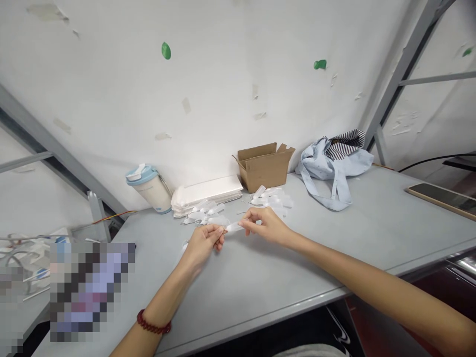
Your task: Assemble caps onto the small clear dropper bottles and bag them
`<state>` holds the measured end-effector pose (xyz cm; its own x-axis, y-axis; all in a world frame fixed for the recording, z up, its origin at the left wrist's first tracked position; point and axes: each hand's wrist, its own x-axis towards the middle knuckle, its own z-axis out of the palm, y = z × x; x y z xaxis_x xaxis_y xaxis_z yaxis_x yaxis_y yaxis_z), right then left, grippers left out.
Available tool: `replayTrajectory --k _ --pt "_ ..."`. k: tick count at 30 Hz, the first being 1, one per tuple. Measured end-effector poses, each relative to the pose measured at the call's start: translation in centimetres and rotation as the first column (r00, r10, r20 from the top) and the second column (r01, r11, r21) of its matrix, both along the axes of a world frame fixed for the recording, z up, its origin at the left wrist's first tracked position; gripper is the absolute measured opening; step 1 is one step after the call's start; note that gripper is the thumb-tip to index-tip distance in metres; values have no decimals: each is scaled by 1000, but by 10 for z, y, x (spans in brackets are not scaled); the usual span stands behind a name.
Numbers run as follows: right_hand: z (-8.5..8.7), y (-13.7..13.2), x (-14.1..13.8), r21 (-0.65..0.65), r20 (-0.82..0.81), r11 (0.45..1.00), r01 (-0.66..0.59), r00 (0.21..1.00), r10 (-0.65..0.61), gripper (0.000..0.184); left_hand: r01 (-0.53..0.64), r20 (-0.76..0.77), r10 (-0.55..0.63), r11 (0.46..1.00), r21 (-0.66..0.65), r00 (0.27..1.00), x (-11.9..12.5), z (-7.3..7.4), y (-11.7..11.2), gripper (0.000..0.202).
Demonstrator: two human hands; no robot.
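Note:
Between both hands, just above the grey table (260,287), is a small translucent plastic bottle (234,227) with a white, narrow end. My left hand (204,243) pinches the narrow end at the left, its thumb and forefinger closed. At the other end, my right hand (266,225) grips the clear body between thumb and fingers. Right behind my left hand lies a loose pile of similar small bottles (206,210). A second pile of bottles (273,198) lies behind my right hand, in front of the cardboard box. The fine tip details are too small to make out.
A stack of white flat packs (211,191) and an open cardboard box (266,171) stand by the wall. A blue-lidded cup (150,188) is at left, a light-blue cloth bag (323,171) at right. A phone (446,198) lies far right. A blurred-out patch covers the left edge.

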<state>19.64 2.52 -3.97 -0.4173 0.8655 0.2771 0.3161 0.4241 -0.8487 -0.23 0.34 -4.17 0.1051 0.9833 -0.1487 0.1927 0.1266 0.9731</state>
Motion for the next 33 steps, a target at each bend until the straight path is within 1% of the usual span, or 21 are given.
replayTrajectory --k 6,11,15,21,25,29,33 --pt "0 0 0 13 9 1000 -1 1000 1 20 -23 -12 23 1000 3 1000 2 2 -2 29" --pt "-1 0 0 9 21 1000 -14 1000 14 18 -20 -17 20 1000 8 1000 2 3 -3 29" --pt "-1 -1 0 31 31 999 -15 999 14 18 -8 -19 8 1000 9 1000 1 1 -2 27" --pt "-1 -1 0 27 39 1000 -16 999 15 18 -3 -13 3 1000 10 1000 1 -2 -2 27" --pt "-2 -1 -1 23 39 1000 -17 999 16 18 -4 -10 4 999 34 1000 0 -3 0 28" --pt "-3 -2 -3 21 61 999 -42 997 40 21 4 19 -6 998 59 1000 -3 -1 3 28" --pt "-3 -2 -4 20 66 999 -44 997 42 22 -15 92 9 998 58 996 -6 4 5 31"
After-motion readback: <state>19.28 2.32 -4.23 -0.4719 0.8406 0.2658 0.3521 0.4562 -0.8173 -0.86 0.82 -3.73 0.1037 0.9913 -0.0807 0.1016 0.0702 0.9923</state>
